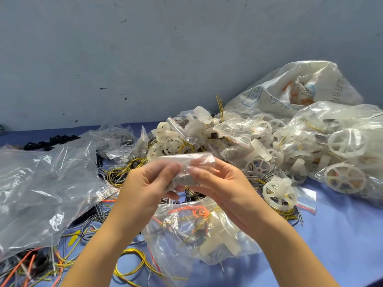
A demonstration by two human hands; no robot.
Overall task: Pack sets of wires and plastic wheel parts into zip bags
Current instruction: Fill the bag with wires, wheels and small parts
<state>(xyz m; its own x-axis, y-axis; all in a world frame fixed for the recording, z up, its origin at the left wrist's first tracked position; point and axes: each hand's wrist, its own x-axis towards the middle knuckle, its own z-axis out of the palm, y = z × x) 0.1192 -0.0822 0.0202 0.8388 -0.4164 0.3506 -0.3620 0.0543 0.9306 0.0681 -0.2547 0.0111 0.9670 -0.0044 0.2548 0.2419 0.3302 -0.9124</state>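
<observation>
A small clear zip bag [185, 160] is held up above the blue table, with small grey parts visible in its lower half. My left hand [148, 186] pinches its left side and my right hand [219, 183] pinches its right side, thumbs near the top. Behind the bag lies a heap of white plastic wheel parts [207, 135] mixed with yellow and black wires [122, 172]. One loose wheel [278, 195] lies on the table to the right of my right hand.
A large clear bag [45, 187] covers the left of the table. A clear bag of wires and wheels [199, 230] lies under my wrists. Packed bags [342, 148] pile up at right, before a white sack [290, 90]. Loose orange and yellow wires [41, 266] lie bottom left.
</observation>
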